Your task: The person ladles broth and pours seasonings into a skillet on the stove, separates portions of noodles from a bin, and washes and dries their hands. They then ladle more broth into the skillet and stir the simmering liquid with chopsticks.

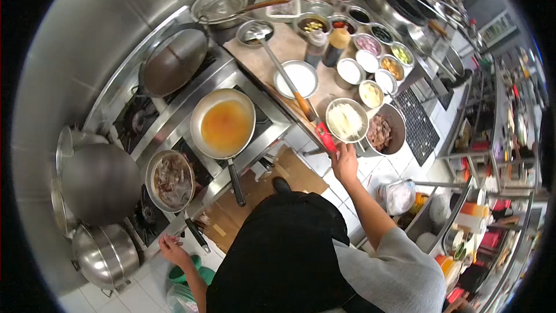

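Note:
My right hand (346, 163) is at the edge of the prep counter, its fingers closed at the end of a red-handled utensil (325, 137). Close beside it sits a metal bowl of pale noodles or shreds (346, 120). A long spatula with a wooden handle (302, 104) lies across the counter, its handle meeting the red one. My left hand (172, 248) is low by the stove's front edge, fingers loosely apart and holding nothing. Near it juts the black handle of a frying pan with dark, saucy food (171, 181). Another frying pan holds orange-brown liquid (225, 124).
A dark wok (175, 62) sits on the back burner. Sauce bottles (336, 46), a white plate (296, 79) and several ingredient bowls crowd the counter. A pot of meat (387, 130) stands to the right. Cardboard (272, 188) covers part of the tiled floor.

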The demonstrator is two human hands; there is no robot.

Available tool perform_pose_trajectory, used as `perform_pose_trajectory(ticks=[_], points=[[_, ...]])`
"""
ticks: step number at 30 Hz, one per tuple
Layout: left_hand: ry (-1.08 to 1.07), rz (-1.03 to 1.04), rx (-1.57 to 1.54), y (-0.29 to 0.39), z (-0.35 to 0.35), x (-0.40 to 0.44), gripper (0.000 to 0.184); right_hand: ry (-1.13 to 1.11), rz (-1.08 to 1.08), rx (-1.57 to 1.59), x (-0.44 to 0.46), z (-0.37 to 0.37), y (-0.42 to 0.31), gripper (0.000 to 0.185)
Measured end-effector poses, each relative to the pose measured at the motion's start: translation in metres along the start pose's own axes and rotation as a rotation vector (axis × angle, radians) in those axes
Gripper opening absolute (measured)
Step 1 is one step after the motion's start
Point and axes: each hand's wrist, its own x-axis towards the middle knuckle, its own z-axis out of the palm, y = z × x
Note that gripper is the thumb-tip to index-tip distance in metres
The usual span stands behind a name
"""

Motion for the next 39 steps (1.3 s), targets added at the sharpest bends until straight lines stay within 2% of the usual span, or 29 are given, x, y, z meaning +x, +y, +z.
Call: perform_pose_trajectory(ticks=[2, 3, 5, 6, 7, 9, 10, 13, 17, 19, 21, 24, 26, 29, 31, 32, 33, 35, 38, 39], points=[[-0.107, 0.057, -0.021, 0.026, 0.036, 0.005, 0.022, 0.002, 0.167, 0.047, -0.004, 0.002, 0.020, 0.029], [-0.159, 0.088, -0.035, 0.040, 0.054, 0.005, 0.021, 0.004, 0.376, 0.226, -0.001, -0.001, 0.031, 0.029], [-0.337, 0.014, -0.095, 0.069, 0.090, -0.005, 0.019, 0.075, 0.704, 0.724, 0.007, 0.000, 0.059, 0.034], [-0.406, -0.011, -0.087, 0.081, 0.107, -0.012, 0.018, 0.138, 0.680, 0.978, 0.011, 0.000, 0.068, 0.038], [-0.470, -0.039, -0.076, 0.089, 0.119, -0.020, 0.018, 0.159, 0.687, 1.021, 0.018, -0.002, 0.071, 0.037], [-0.646, 0.040, 0.011, 0.089, 0.138, -0.031, 0.016, 0.184, 0.696, 1.115, 0.035, 0.001, 0.069, 0.034], [-0.729, 0.080, 0.057, 0.090, 0.145, -0.035, 0.016, 0.206, 0.684, 1.127, 0.043, 0.011, 0.075, 0.026], [-0.880, 0.026, 0.026, 0.094, 0.154, -0.053, 0.015, 0.234, 0.680, 1.086, 0.058, 0.033, 0.082, 0.020], [-0.950, 0.014, 0.106, 0.085, 0.150, -0.063, 0.016, 0.236, 0.703, 1.080, 0.076, 0.038, 0.059, 0.019], [-0.961, 0.048, 0.112, 0.092, 0.146, -0.069, 0.016, 0.229, 0.720, 1.257, 0.089, 0.042, 0.050, 0.024], [-1.017, 0.085, 0.135, 0.098, 0.145, -0.070, 0.016, 0.195, 0.747, 1.276, 0.099, 0.050, 0.050, 0.025], [-1.065, 0.066, 0.207, 0.098, 0.140, -0.069, 0.018, 0.249, 0.744, 1.387, 0.090, 0.043, 0.045, 0.039], [-1.128, 0.078, 0.215, 0.102, 0.138, -0.066, 0.018, 0.266, 0.724, 1.278, 0.070, 0.040, 0.054, 0.037], [-1.299, -0.126, 0.159, 0.102, 0.137, -0.066, 0.022, 0.232, 0.627, 0.964, 0.016, 0.023, 0.073, 0.031], [-1.450, -0.067, 0.178, 0.102, 0.140, -0.062, 0.027, 0.241, 0.589, 0.803, -0.037, 0.016, 0.102, 0.029], [-1.547, -0.029, 0.188, 0.105, 0.140, -0.062, 0.030, 0.192, 0.642, 0.694, -0.068, 0.005, 0.105, 0.028], [-1.593, -0.120, 0.154, 0.118, 0.139, -0.065, 0.033, 0.143, 0.703, 0.590, -0.098, -0.004, 0.100, 0.027], [-1.671, -0.304, 0.111, 0.141, 0.132, -0.069, 0.039, 0.143, 0.780, 0.578, -0.168, 0.003, 0.104, 0.028], [-1.916, -0.458, -0.175, 0.114, 0.131, -0.076, 0.041, 0.112, 0.992, 0.607, -0.289, 0.018, 0.098, 0.025], [-1.968, -0.428, -0.153, 0.105, 0.131, -0.079, 0.043, 0.103, 1.064, 0.572, -0.334, 0.018, 0.082, 0.026]])
